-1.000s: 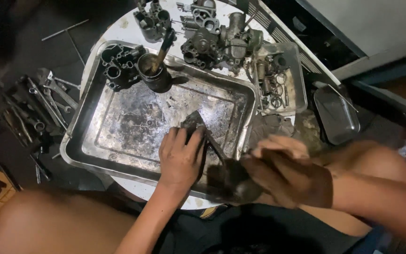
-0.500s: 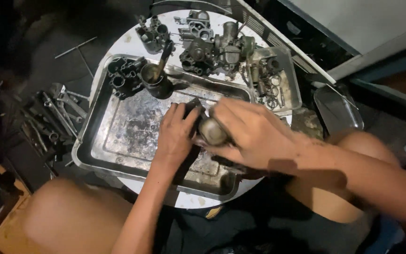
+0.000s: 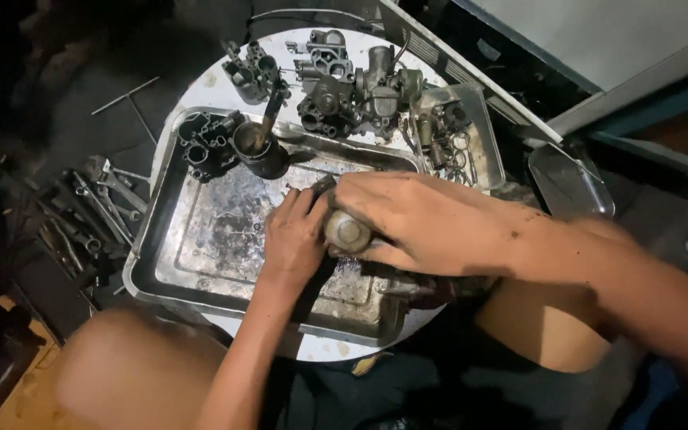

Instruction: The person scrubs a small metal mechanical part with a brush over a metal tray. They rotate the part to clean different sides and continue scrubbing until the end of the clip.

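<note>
My left hand (image 3: 295, 239) rests inside a greasy metal tray (image 3: 201, 255), its fingers closed on a small dark part whose tip (image 3: 324, 185) pokes out above them. My right hand (image 3: 408, 219) reaches across from the right and grips a round metal cylinder (image 3: 347, 231), held against the left hand. The rest of the dark part is hidden between the two hands. A dark cup with a brush (image 3: 258, 147) stands in the tray's far corner beside a black carburettor body (image 3: 205, 143).
Several carburettor parts (image 3: 344, 84) lie on the round white table (image 3: 216, 80) behind the tray. A small clear tray of springs and rings (image 3: 459, 135) sits at right, a metal lid (image 3: 571, 179) beyond it. Wrenches (image 3: 93, 211) lie on the floor at left.
My right hand has swung in from the lower right over the tray and closed on the round cylinder next to my left hand. The left hand has stayed on the dark part.
</note>
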